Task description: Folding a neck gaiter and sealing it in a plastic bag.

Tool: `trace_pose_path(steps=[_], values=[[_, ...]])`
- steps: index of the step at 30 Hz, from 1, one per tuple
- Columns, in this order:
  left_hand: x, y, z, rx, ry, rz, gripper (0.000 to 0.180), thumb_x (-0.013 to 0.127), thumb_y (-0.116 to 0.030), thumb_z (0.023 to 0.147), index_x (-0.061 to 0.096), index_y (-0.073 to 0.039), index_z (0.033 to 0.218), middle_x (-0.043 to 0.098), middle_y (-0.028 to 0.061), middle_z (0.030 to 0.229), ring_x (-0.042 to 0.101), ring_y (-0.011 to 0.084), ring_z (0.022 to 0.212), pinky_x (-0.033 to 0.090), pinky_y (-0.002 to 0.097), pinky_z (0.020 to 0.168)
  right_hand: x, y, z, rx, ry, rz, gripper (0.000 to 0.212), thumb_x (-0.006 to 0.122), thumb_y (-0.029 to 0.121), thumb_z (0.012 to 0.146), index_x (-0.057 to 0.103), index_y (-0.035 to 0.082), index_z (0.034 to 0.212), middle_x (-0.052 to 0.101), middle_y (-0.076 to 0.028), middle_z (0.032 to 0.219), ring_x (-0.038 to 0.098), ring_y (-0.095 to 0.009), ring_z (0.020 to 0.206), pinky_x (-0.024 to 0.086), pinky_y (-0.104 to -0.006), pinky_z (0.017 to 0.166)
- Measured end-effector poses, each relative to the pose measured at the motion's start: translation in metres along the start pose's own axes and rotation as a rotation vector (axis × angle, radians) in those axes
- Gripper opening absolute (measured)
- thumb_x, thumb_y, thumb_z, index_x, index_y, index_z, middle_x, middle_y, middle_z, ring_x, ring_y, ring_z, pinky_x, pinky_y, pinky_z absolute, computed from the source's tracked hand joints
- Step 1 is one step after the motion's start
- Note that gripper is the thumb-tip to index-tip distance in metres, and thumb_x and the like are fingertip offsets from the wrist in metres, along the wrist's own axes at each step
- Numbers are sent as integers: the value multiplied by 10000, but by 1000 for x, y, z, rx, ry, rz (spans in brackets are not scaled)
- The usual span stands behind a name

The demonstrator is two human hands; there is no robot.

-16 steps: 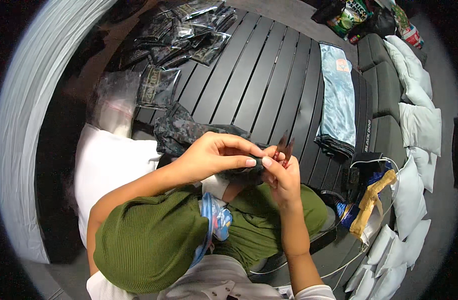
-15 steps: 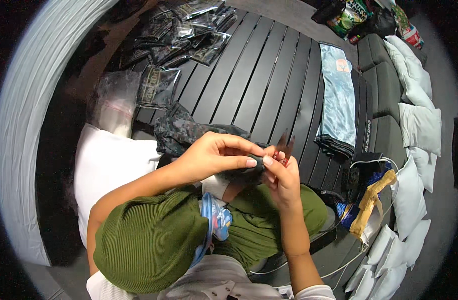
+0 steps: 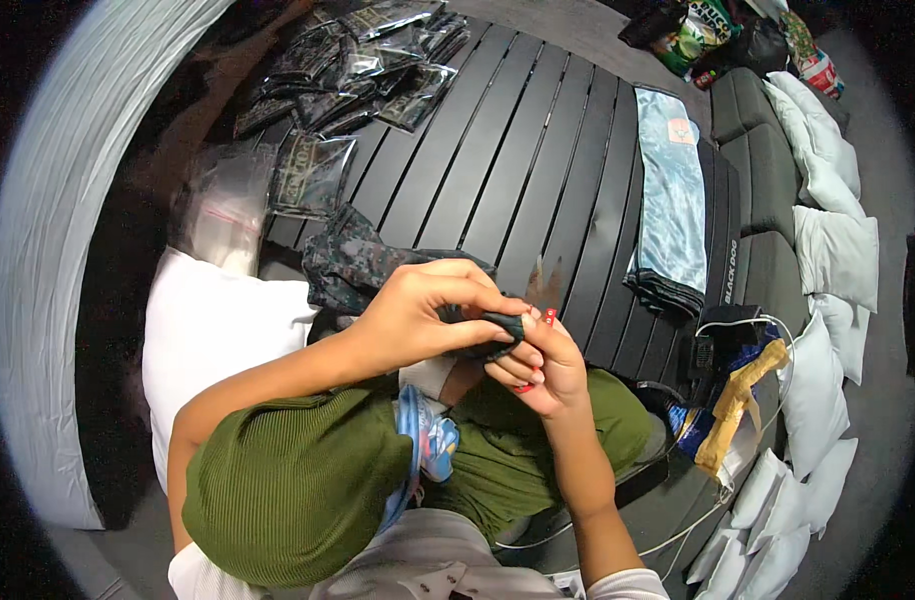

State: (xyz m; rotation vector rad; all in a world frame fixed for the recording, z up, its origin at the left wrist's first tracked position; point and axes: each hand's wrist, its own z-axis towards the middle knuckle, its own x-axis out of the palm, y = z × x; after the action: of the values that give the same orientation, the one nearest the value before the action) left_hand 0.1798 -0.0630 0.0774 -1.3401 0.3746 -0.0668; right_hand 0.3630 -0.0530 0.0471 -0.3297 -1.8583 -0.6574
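Note:
A dark camouflage cloth (image 3: 353, 265) lies bunched over the near edge of the table and runs up into my hands. My left hand (image 3: 423, 305) is closed, pinching a dark folded edge of it between thumb and fingers. My right hand (image 3: 553, 365) meets it from the right, its thumb against the same edge. A pair of small scissors (image 3: 545, 285) with red handles is held within my right hand; the blades point away from me, slightly apart. Much of the handles is hidden by my fingers, and part of the cloth by my left hand.
The dark slatted table (image 3: 498, 150) bears a heap of black packets (image 3: 358, 75) at the far left and a folded light-blue cloth (image 3: 671, 180) at the right. Left are clear plastic bags (image 3: 228, 215) and a white cushion (image 3: 223, 345). Pale pillows (image 3: 836, 255) line the grey seat.
The scissors have swung more upright and slightly left in my right hand. That hand has turned, showing more fingers, and the pinched dark edge shows more clearly. My left hand has barely moved.

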Motion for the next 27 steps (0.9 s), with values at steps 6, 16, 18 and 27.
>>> trace_pose_path(steps=[6, 16, 18, 27], values=[[-3, 4, -4, 5, -21, 2, 197, 663, 26, 683, 663, -9, 878, 641, 94, 815, 608, 171, 789, 466, 267, 724, 10, 5, -3, -97, -174, -406, 170, 570, 200, 853, 467, 80, 792, 358, 53, 522, 297, -28, 410, 236, -187, 414], [-7, 5, -3, -207, 12, 21, 178, 644, 3, 711, 662, -14, 887, 653, 79, 827, 608, 135, 768, 471, 257, 703, 10, 21, -13, -397, -308, -1732, 350, 605, 301, 806, 435, 18, 686, 378, -11, 519, 346, -77, 467, 295, -243, 437], [-7, 9, -5, -173, 67, 20, 186, 651, -9, 710, 663, -23, 895, 653, 77, 823, 607, 138, 757, 474, 260, 685, 10, 20, -11, -390, -320, -1690, 324, 623, 273, 782, 465, 3, 694, 381, -55, 494, 362, -104, 451, 316, -266, 435], [-8, 16, -4, -129, 125, 89, 169, 673, -38, 696, 673, -35, 865, 655, 82, 783, 608, 160, 722, 474, 267, 648, 12, 21, -13, -369, -313, -1907, 342, 649, 276, 761, 489, 9, 621, 385, -98, 443, 367, -174, 371, 313, -281, 396]])
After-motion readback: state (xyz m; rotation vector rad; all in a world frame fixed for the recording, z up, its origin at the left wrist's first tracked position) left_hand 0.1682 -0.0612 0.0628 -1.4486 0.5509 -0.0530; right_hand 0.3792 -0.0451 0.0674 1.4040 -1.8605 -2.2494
